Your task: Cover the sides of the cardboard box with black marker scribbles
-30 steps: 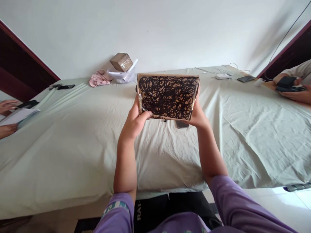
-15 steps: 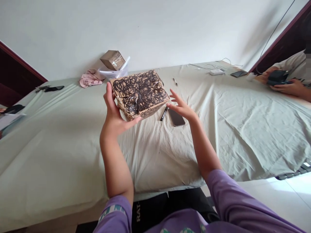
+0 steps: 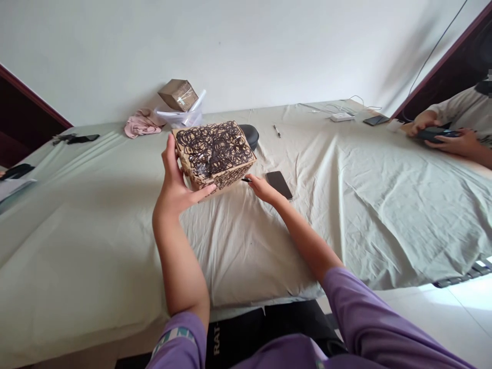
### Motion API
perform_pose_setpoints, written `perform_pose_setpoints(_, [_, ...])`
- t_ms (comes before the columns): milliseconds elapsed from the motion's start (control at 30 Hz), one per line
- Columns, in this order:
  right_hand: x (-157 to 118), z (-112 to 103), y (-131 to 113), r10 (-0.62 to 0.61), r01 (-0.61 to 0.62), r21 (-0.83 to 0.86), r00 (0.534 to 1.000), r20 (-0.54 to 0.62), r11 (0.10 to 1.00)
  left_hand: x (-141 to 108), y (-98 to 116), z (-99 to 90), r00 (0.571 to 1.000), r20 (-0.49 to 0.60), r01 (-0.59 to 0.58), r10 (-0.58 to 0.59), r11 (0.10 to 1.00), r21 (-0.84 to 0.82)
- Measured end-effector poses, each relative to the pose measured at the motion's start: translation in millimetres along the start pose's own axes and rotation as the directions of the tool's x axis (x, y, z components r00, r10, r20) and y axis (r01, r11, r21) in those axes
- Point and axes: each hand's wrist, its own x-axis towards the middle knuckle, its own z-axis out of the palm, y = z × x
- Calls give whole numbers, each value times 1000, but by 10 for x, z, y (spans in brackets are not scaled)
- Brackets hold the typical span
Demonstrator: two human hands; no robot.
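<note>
A cardboard box [image 3: 215, 151] covered in black looping scribbles, with shiny tape at its near left corner, is held up off the cloth, tilted. My left hand [image 3: 175, 187] grips it from the left, thumb along the near side and fingers at the left edge. Beside the box's lower right corner, my right hand [image 3: 263, 188] is closed around a black marker [image 3: 246, 180], most of which is hidden by the fingers. Just right of that hand lies a dark phone [image 3: 279, 185] on the cloth.
A black case [image 3: 250, 136] sits partly behind the box. Farther back are a smaller box [image 3: 179, 95] on a plastic container, a pink cloth [image 3: 143, 123] and a pen [image 3: 277, 131]. At right, another person's hands [image 3: 453, 138] hold a dark device; a second phone [image 3: 375, 120] lies nearby.
My right hand has moved down and left from beside the box and closed on the marker. The box has shifted slightly left and down, showing more of its near side and the black case behind.
</note>
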Motion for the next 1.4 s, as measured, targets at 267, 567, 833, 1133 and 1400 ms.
perform_pose_setpoints(267, [29,140,35,57,8,314,978,-198,949,24,-174,22,997,-72,-2,-5,996,-94])
perform_pose_setpoints(567, [77,218,150,69,5,454,987,-146,891,56,-545,6,919,-275,241,-281,955,-171])
perform_pose_setpoints(833, [105,274,145,79,74,548,965,-250,833,78,-433,7,875,-185,384,-448,873,-300])
perform_pose_setpoints(1133, [48,-225,-249,107,319,559,793,-599,766,81,-289,68,798,-223,469,-560,809,-354])
perform_pose_setpoints(1400, [-128,89,-834,60,309,625,865,-498,717,88,-520,74,734,-172,605,-658,747,-275])
